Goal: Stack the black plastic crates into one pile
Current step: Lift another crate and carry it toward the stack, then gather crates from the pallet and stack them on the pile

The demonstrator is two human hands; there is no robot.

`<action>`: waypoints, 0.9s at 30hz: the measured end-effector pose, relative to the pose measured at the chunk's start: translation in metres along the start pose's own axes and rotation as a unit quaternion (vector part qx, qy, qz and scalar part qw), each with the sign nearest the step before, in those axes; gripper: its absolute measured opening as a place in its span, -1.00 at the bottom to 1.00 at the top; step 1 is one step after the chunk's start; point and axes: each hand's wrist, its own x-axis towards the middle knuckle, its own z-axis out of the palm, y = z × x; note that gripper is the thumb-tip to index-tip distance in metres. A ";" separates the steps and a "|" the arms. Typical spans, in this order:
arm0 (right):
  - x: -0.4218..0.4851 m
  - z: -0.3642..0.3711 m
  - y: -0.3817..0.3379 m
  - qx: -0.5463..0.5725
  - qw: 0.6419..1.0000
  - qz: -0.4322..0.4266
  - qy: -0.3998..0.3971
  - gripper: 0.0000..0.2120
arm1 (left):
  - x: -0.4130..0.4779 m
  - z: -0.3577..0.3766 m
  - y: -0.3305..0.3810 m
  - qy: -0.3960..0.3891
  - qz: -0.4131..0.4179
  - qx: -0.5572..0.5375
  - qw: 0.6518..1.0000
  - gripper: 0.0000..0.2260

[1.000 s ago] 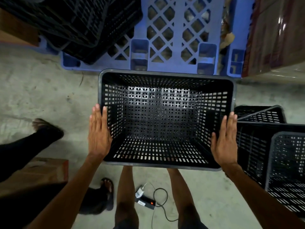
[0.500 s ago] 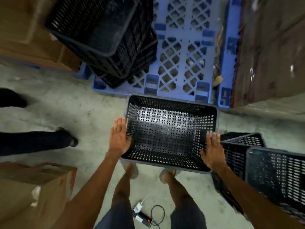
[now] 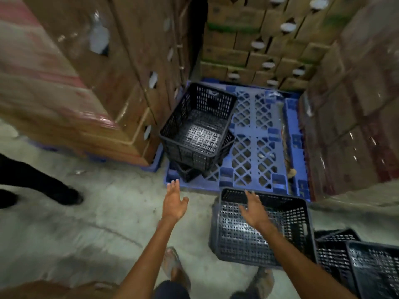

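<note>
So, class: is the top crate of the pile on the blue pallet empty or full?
Empty. The top crate sits upright on the pile, and its perforated floor shows bare through the open top, with nothing inside it.

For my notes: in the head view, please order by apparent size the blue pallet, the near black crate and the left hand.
1. blue pallet
2. near black crate, though nearness to the camera enlarges it
3. left hand

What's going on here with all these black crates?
A person is gathering black plastic crates into one pile. A stack of crates sits on the blue pallet. Both hands are open and empty: the left hand hovers over the concrete floor, the right hand is above a loose crate on the floor. More crates wait at right.
</note>
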 end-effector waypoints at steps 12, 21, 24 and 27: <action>0.051 -0.030 -0.176 -0.042 0.995 -0.078 0.041 -0.34 | 0.074 -0.108 -0.008 0.011 -0.065 -0.161 0.985 -0.38; 0.170 -0.105 -0.217 -0.133 0.981 -0.131 0.061 -0.35 | 0.160 -0.101 0.029 -0.034 -0.219 -0.318 0.922 -0.41; 0.244 -0.137 -0.234 -0.164 0.974 -0.146 0.061 -0.36 | 0.213 -0.090 0.042 -0.030 -0.254 -0.368 0.894 -0.44; 0.318 -0.162 -0.249 -0.202 0.969 -0.133 0.044 -0.34 | 0.261 -0.080 0.054 -0.006 -0.327 -0.444 0.834 -0.54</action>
